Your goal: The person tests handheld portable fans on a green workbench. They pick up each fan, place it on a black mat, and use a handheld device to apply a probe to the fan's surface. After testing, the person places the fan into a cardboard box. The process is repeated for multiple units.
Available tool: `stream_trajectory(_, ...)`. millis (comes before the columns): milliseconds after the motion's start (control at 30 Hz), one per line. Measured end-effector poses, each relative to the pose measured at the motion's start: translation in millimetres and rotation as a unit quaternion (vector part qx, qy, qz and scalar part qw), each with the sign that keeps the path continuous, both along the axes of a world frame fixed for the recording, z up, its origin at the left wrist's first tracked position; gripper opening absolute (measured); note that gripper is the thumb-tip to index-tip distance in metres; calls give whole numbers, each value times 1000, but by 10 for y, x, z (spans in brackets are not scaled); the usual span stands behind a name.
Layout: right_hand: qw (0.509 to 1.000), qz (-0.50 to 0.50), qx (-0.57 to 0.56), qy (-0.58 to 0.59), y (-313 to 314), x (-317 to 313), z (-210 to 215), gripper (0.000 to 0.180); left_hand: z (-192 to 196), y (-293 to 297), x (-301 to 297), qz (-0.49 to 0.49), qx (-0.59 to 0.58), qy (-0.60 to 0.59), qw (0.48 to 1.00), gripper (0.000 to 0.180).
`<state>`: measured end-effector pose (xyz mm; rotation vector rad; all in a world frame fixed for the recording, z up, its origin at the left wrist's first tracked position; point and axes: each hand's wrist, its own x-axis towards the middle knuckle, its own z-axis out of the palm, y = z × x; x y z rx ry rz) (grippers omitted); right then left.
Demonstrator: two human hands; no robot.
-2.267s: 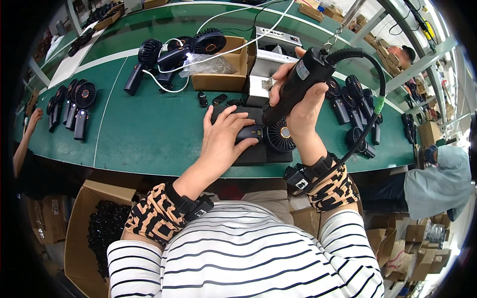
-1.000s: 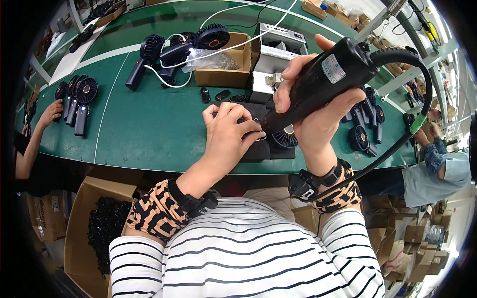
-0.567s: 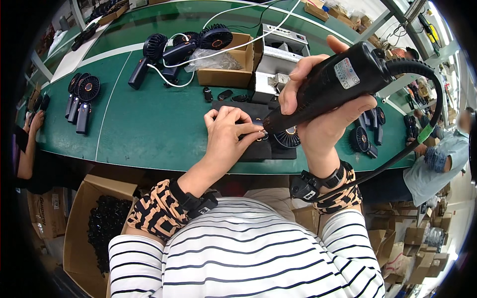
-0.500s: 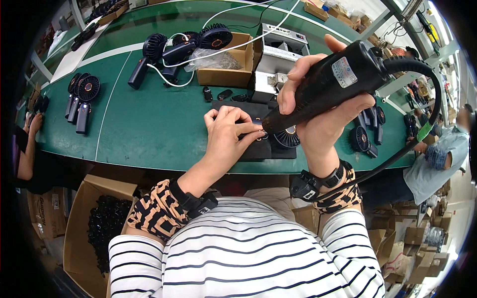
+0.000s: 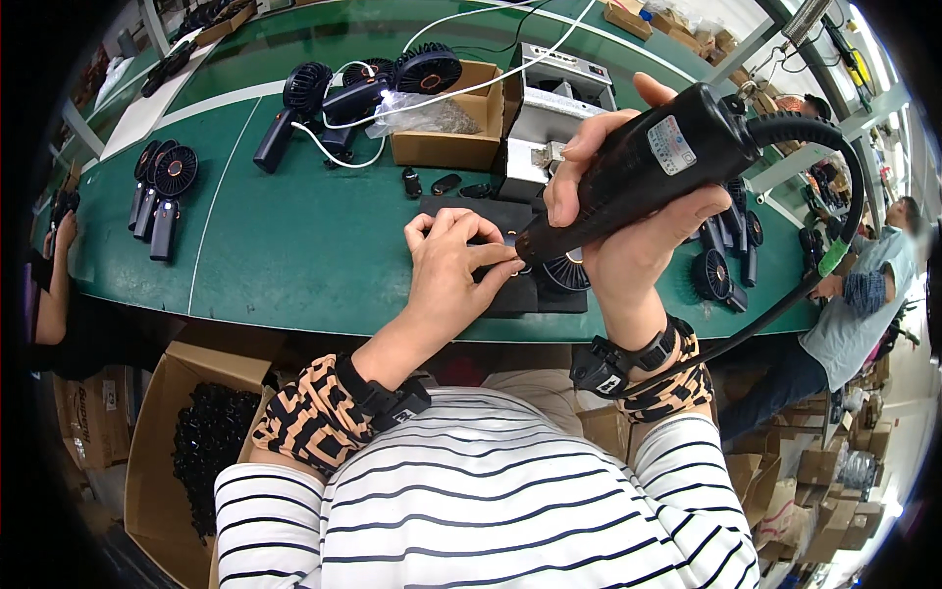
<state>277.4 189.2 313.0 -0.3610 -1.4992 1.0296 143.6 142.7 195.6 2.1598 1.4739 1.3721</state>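
My right hand (image 5: 633,250) is wrapped round a thick black electric screwdriver (image 5: 638,162), tilted so its narrow end points down and left. That end meets the fingertips of my left hand (image 5: 446,260), whose thumb and index finger are pinched together. Whatever they pinch is too small or hidden to name. Below the tool a dark handheld fan (image 5: 566,275) lies on a black pad (image 5: 561,303), its handle mostly covered by my left hand. Several small black oval parts (image 5: 446,184) lie just beyond the pad.
Handheld fans (image 5: 175,177) stand at the left, and more fans (image 5: 714,275) lie at the right. Beyond the pad are a cardboard box (image 5: 432,149) and a metal device (image 5: 564,108). The tool's cable (image 5: 785,304) loops down right. Co-workers flank the green table (image 5: 294,265).
The screwdriver and my right hand have shifted slightly left; my left hand keeps its pinch. A small white light now shows among the fans by the cardboard box. The co-workers at both sides have moved.
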Motion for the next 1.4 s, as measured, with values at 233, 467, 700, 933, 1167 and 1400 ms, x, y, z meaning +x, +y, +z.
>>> stream_trajectory(233, 999, -33, 23, 7, 103, 67, 2, 100, -70, 34, -8, 7, 0, 81, 997, 48)
stream_trajectory(467, 998, -53, 30, -32, 236, 126, -79, 99, -72, 46, -13, -13, -37, 110, 993, 46)
stream_trajectory(700, 998, -57, 2, -23, 270, 121, -169, 99, -27, 47, -4, -18, -35, 89, 995, 41)
stream_trajectory(933, 996, -42, -68, 30, 354, 171, -284, 97, -18, 41, -9, -28, -56, 95, 994, 43)
stream_trajectory(1167, 998, 33, -46, 25, 245, 221, -378, 96, 7, 31, -5, -30, -52, 97, 993, 46)
stream_trajectory(1400, 997, 32, -43, 57, 209, 236, -437, 95, -23, 47, 0, -27, -40, 101, 994, 48)
